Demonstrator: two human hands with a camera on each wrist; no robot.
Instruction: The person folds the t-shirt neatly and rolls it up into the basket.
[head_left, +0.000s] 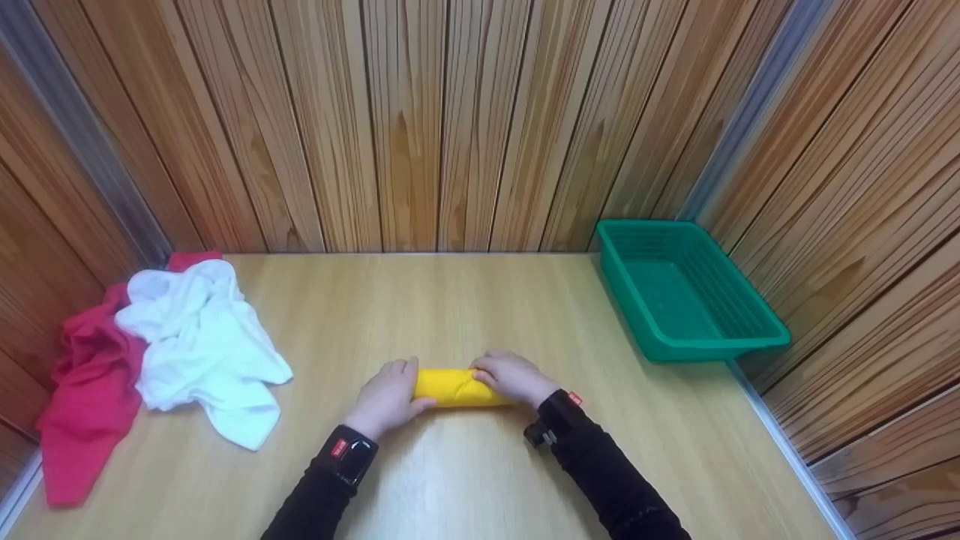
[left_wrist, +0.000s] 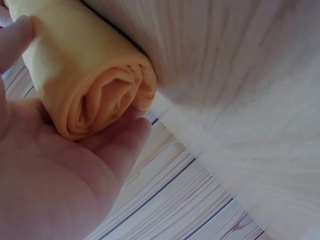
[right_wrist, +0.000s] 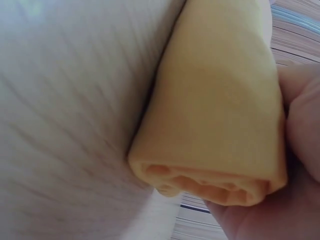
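Observation:
A yellow cloth [head_left: 457,388], rolled into a tight tube, lies crosswise on the table in front of me. My left hand [head_left: 383,397] grips its left end, thumb on the near side and fingers over the far side. In the left wrist view the spiral layers of the rolled cloth [left_wrist: 107,97] show at that end, beside the palm [left_wrist: 55,175]. At the other end my right hand [head_left: 516,377] holds the roll, its fingers on the top and far side. The right wrist view shows the roll's open end [right_wrist: 210,187] against the right hand [right_wrist: 305,120].
At the left, a crumpled white cloth [head_left: 202,337] lies partly over a red cloth [head_left: 94,420]. A green plastic basket [head_left: 716,345] stands at the back right near the wall. Wood-panelled walls [head_left: 405,127] border the wooden table [head_left: 420,307] behind and at both sides.

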